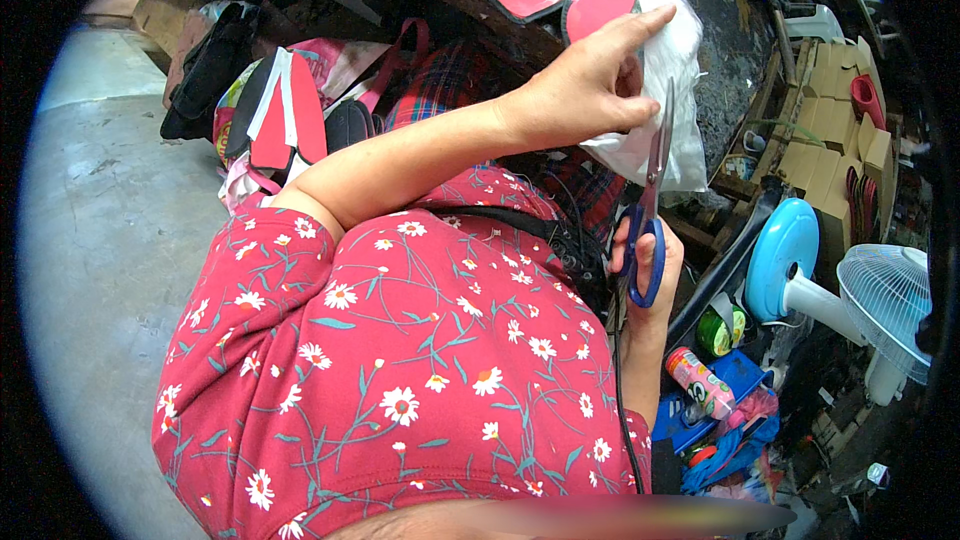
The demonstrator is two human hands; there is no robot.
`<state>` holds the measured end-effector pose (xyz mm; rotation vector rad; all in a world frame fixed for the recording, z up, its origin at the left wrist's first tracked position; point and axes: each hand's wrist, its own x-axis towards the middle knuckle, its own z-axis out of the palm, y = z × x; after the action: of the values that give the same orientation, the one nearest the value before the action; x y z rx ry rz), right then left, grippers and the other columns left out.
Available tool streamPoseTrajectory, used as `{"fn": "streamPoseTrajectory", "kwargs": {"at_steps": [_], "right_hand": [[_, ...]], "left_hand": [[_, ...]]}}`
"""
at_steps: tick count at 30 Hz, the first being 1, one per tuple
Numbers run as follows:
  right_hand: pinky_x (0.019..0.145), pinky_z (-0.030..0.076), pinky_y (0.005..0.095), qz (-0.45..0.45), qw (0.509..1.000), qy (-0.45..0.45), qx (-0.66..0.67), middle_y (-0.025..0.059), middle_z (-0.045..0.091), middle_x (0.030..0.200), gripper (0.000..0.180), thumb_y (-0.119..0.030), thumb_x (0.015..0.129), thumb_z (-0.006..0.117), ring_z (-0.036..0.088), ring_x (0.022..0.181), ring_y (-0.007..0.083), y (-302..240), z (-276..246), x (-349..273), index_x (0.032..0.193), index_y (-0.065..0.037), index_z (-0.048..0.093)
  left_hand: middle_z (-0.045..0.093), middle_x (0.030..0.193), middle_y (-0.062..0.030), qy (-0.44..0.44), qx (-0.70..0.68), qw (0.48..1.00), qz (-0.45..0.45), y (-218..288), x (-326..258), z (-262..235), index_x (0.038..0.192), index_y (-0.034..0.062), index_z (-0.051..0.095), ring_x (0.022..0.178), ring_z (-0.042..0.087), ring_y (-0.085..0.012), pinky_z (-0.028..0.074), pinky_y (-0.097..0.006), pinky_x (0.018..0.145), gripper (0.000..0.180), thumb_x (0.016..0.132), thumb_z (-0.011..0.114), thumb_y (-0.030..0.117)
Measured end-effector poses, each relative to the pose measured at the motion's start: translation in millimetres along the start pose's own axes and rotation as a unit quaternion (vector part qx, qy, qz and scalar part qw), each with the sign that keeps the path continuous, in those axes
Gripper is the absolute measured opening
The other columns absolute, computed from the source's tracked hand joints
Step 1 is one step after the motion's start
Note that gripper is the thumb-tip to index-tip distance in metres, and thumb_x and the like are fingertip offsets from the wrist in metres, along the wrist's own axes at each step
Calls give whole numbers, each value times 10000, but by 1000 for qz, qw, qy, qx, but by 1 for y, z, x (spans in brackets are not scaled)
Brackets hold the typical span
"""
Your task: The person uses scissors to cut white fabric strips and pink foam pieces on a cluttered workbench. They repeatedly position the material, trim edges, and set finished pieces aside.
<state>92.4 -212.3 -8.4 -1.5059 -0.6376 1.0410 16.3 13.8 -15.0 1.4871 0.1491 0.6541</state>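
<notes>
a red floral shirt (pixel 400 370) fills the nearest space, and both hands work out past it. the right hand (pixel 652 258) is wrapped round the dark blue handles of a pair of scissors (pixel 655 175), with fingers in the loops, a hold that seems meant to let the fingers work the blades. the scissors point away from the body, their tips close to the left hand.

the left hand (pixel 590 80) is separate from the right one and reaches across the front. its index finger is stretched out and its thumb sits well apart from it; the other fingers are curled and partly hidden, so i cannot tell whether they grip anything. just under and beyond it is a white plastic bag (pixel 675 155), with the blades lying in front of it. the hand may be placed there to steady the plastic, though that is only a judgement.

past the hands, red panels with black edging (pixel 600 0) lie near the bag, beside a dark, worn tabletop (pixel 738 15).

off to the right, a blue tray (pixel 745 370) has a pink bottle (pixel 700 382) leaning on it, probably gathered to stay within reach. farther out are a blue-and-white fan (pixel 885 290) and cardboard boxes (pixel 825 175).
</notes>
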Motion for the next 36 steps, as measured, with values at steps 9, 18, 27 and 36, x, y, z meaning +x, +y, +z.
{"fn": "streamPoseTrajectory", "kwargs": {"at_steps": [9,18,27,36], "right_hand": [[479,403,207,13,999,35,29,24,543,653,654,-626,837,689,521,509,85,-7,2,3,877,20,601],[501,408,202,8,1000,5,15,22,561,740,593,-572,864,697,535,543,81,-5,-1,11,891,13,602],[493,386,217,-10,1000,6,7,24,555,665,643,-629,863,659,528,534,94,-11,2,23,889,11,601],[480,406,235,-45,997,-3,-56,22,543,621,681,-680,875,595,512,511,103,-19,-3,40,920,-1,590]], "left_hand": [[478,975,-73,-33,39,999,6,3,-5,4,1576,37,163,749,514,-116,475,-251,655,955,781,689,-18],[534,997,-66,40,-11,999,25,-3,6,0,1549,30,237,816,561,-107,494,-249,723,859,831,707,6],[484,1165,-125,6,34,999,29,3,2,3,1555,2,207,802,563,-139,513,-262,705,900,782,668,-12],[494,1227,-159,-24,52,998,19,11,0,3,1573,27,145,744,565,-133,518,-265,676,951,780,667,-23]]}}
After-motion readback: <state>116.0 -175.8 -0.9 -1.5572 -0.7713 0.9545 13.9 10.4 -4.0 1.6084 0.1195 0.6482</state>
